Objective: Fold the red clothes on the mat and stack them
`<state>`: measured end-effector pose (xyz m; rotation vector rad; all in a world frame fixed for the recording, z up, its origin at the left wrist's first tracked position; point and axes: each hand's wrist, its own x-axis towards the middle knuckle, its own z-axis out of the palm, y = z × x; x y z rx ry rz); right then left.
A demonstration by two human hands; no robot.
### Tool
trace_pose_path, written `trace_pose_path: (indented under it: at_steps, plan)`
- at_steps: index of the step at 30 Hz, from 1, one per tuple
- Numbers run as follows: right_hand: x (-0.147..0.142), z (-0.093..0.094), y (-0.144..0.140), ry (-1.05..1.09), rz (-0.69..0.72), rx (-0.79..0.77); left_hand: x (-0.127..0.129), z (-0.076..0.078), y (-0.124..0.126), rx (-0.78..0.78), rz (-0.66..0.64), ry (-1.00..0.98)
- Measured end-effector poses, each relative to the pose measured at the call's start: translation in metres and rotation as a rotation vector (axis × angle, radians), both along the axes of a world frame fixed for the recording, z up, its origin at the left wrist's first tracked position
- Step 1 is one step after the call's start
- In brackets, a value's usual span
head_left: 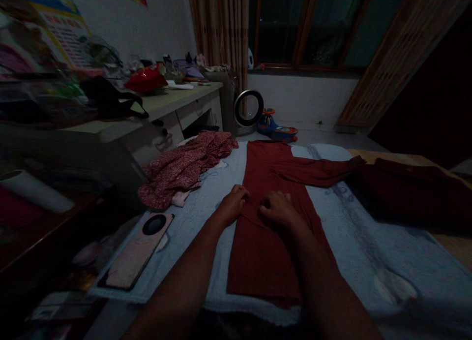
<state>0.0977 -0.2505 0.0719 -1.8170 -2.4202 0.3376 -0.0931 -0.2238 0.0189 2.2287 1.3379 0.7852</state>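
Observation:
A dark red long-sleeved top (pixel 273 261) lies spread on a light blue cloth in front of me, one sleeve stretched out to the right. My left hand (pixel 234 202) is closed, pinching the top's fabric at its left edge, about midway along. Over the middle of the top, my right hand (pixel 278 208) is curled with thumb and fingers together on the fabric; a crease runs just below both hands. The fingertips are partly hidden in the dim light.
Left of the top, a crumpled red patterned garment (pixel 188 165) and a pink phone-shaped object (pixel 138 251) lie on the blue cloth (pixel 354 261). Dark folded clothing (pixel 413 195) sits at right. Beyond are a cluttered desk (pixel 162 101), a washing machine door (pixel 236 108) and a blue-orange ride-on toy (pixel 275 126).

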Motion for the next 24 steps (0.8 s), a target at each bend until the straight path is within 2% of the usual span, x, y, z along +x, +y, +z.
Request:
trace_pose_path:
  at_steps: [4, 9, 17, 20, 22, 24]
  plan:
    - [-0.016, -0.015, 0.003, 0.059, 0.042, 0.149, -0.001, 0.000, 0.001, 0.017, 0.028, -0.012]
    - [-0.029, -0.027, 0.008, 0.001, 0.018, 0.152, -0.001, 0.002, 0.001, 0.033, 0.062, 0.062]
    - [-0.007, -0.022, 0.006, -0.046, -0.052, 0.075, -0.004, 0.004, -0.001, 0.018, 0.051, 0.135]
    - [-0.004, -0.019, 0.002, -0.036, -0.046, 0.150, -0.005, 0.004, 0.000, 0.008, 0.037, 0.120]
    - [-0.009, -0.019, 0.000, 0.027, 0.007, 0.222, -0.005, 0.005, 0.000, -0.008, 0.029, 0.106]
    - [-0.017, -0.021, -0.002, 0.145, 0.126, 0.246, -0.006, 0.006, 0.000, -0.031, 0.023, 0.085]
